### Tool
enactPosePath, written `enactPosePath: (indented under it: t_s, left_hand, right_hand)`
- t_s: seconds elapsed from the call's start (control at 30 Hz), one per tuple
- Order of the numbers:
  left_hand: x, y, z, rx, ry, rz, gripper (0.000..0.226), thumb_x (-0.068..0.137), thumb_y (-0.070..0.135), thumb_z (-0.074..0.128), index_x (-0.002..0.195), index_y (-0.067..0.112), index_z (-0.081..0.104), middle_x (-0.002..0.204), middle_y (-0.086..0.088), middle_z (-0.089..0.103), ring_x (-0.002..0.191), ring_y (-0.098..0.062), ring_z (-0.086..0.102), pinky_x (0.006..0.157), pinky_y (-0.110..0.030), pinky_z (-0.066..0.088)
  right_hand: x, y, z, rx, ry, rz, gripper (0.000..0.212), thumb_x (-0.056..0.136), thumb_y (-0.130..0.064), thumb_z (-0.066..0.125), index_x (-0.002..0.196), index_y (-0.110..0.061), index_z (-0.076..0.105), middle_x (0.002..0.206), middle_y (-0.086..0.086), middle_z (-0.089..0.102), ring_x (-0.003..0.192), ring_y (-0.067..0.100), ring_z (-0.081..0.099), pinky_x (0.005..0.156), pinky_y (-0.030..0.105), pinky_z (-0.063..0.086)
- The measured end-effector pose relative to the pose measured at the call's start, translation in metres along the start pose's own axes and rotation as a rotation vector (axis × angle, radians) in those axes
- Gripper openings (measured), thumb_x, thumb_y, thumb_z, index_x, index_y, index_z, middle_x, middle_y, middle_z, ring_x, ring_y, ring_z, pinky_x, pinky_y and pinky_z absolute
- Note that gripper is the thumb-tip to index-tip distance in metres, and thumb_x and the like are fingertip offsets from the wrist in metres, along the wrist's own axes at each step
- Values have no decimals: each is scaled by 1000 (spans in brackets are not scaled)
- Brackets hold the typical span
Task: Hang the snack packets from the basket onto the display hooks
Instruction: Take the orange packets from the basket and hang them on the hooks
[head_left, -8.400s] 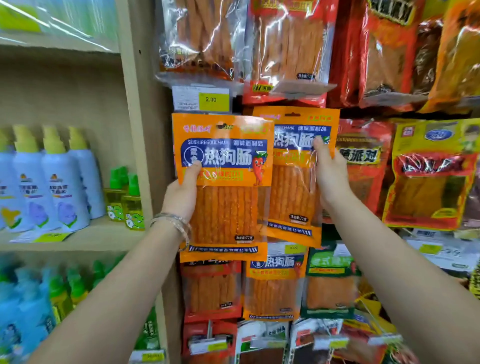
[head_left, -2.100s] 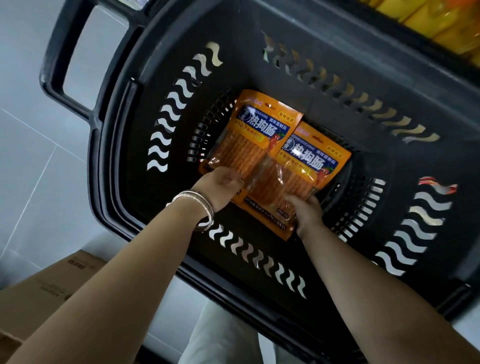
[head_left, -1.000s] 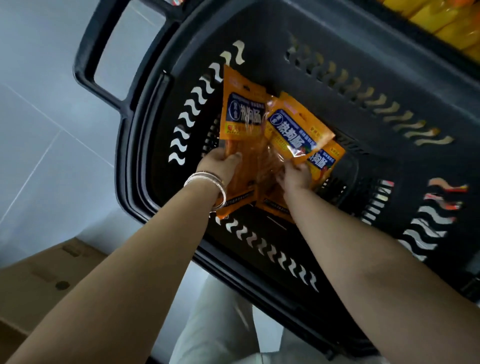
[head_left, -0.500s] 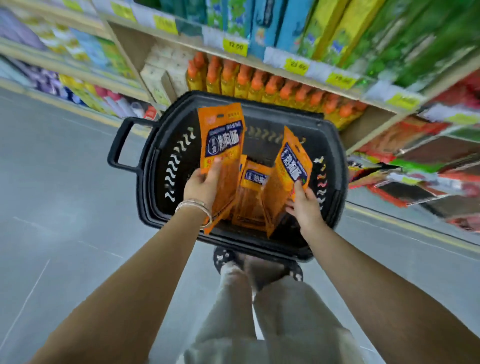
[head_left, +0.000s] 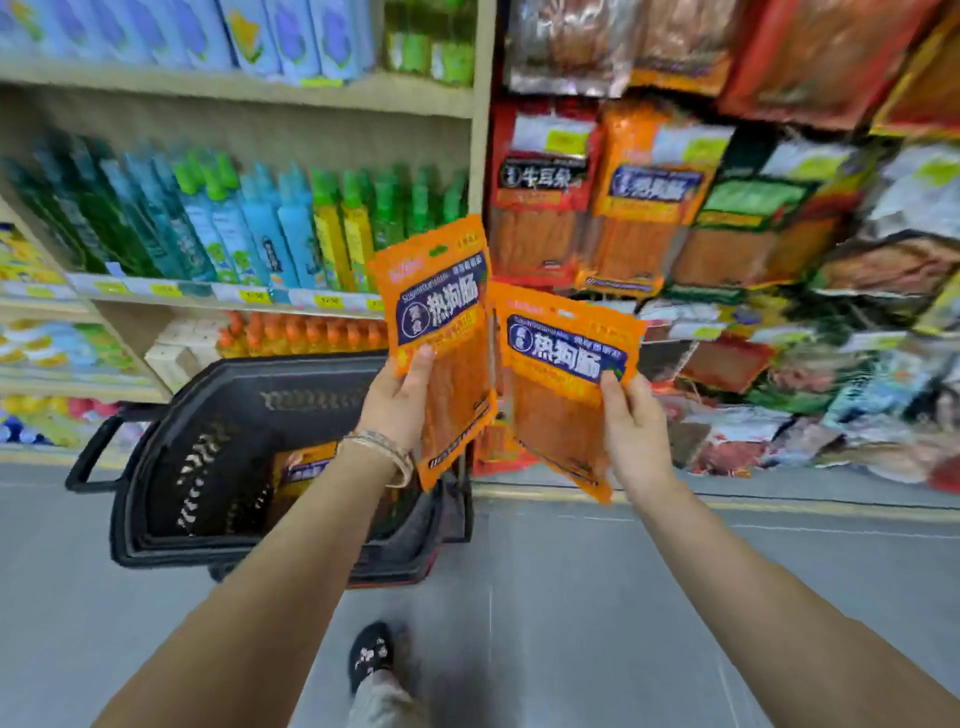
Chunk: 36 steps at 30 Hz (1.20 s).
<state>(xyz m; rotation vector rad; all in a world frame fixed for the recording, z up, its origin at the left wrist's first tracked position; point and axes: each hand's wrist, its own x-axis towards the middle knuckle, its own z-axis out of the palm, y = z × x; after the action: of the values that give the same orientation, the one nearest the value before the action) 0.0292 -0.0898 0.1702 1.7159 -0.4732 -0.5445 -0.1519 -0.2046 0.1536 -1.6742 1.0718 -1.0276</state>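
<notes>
Seen from head height in a shop aisle, a person held up two snack packets. The left hand (head_left: 397, 400) pinched one orange packet (head_left: 441, 301) by its side, thumb on the front. The right hand (head_left: 636, 431) pinched a matching packet (head_left: 561, 395) the same way, tilted, and the two edges nearly met. Both pouches looked light, thin and floppy, with slick film likely to slide, so the stiffer sealed top strip beside the hang hole seemed the best place to grip when hooking. Below and behind the left forearm, a black basket (head_left: 218, 467) stood on the floor, holding at least one more orange packet (head_left: 306, 467). Similar hanging packets (head_left: 644, 208) filled the display behind, though the hooks themselves were too blurred to make out.
</notes>
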Motion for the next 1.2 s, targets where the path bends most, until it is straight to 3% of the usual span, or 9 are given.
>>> enactPosePath:
  t_s: [0.17, 0.23, 0.37, 0.47, 0.57, 0.67, 0.8, 1.07, 1.2]
  left_hand:
    - [-21, 70, 61, -30, -52, 118, 49, 91, 52, 48, 130, 23, 52, 111, 13, 46, 102, -9, 46, 78, -14, 30]
    - [-17, 97, 78, -67, -82, 137, 26, 90, 50, 51, 104, 30, 62, 105, 9, 57, 92, -11, 58, 75, -16, 37]
    - [-2, 144, 107, -101, -59, 209, 27, 87, 47, 57, 85, 22, 67, 94, -4, 70, 90, -22, 66, 85, -32, 50]
    - [11, 174, 125, -166, 0, 245, 32, 83, 54, 59, 72, 25, 67, 75, 9, 70, 68, -5, 65, 62, -17, 47]
    - [28, 201, 141, -209, 54, 262, 48, 79, 66, 54, 89, 21, 65, 83, 13, 63, 69, -3, 60, 64, -14, 42]
    - [47, 225, 156, -253, 111, 252, 71, 78, 70, 51, 126, 17, 51, 99, 9, 45, 87, -10, 44, 81, -28, 30]
    - [75, 256, 170, -285, 105, 263, 42, 77, 69, 53, 73, 27, 49, 69, 14, 41, 62, -7, 41, 58, -28, 30]
    - [140, 289, 189, -248, 17, 292, 56, 67, 74, 50, 82, 21, 58, 81, -4, 53, 73, -19, 50, 62, -31, 38]
    - [160, 296, 199, -241, 30, 289, 61, 60, 77, 50, 78, 18, 59, 83, -5, 59, 74, -22, 54, 65, -31, 41]
  right_hand:
    - [33, -26, -105, -88, 80, -81, 29, 100, -26, 43, 87, -7, 59, 82, 7, 61, 83, 24, 56, 67, 24, 36]
    - [52, -39, -135, -81, 130, -75, 27, 100, -31, 42, 90, -14, 60, 94, 7, 63, 102, 29, 58, 77, 32, 37]
    - [97, -64, -176, -11, 215, -102, 25, 100, -35, 42, 89, -22, 59, 102, 9, 67, 93, 24, 61, 81, 39, 47]
    - [135, -84, -191, 95, 253, -87, 30, 98, -40, 42, 83, -23, 61, 93, -2, 69, 88, 18, 63, 79, 37, 48]
    - [171, -108, -197, 203, 266, -18, 33, 95, -52, 41, 76, -32, 60, 80, -21, 61, 77, 3, 59, 62, 26, 44]
    - [216, -129, -198, 337, 222, 19, 35, 94, -54, 42, 85, -26, 61, 92, -10, 68, 89, 15, 64, 76, 34, 51]
    - [271, -156, -189, 489, 143, 21, 31, 97, -45, 44, 102, -20, 60, 105, 2, 68, 100, 23, 65, 91, 45, 51]
    - [359, -192, -158, 605, 28, -7, 26, 96, -42, 47, 94, -21, 61, 96, -2, 70, 86, 17, 67, 78, 34, 53]
    - [389, -206, -147, 667, -25, 29, 24, 96, -40, 48, 90, -21, 61, 64, -8, 71, 54, 9, 68, 43, 22, 49]
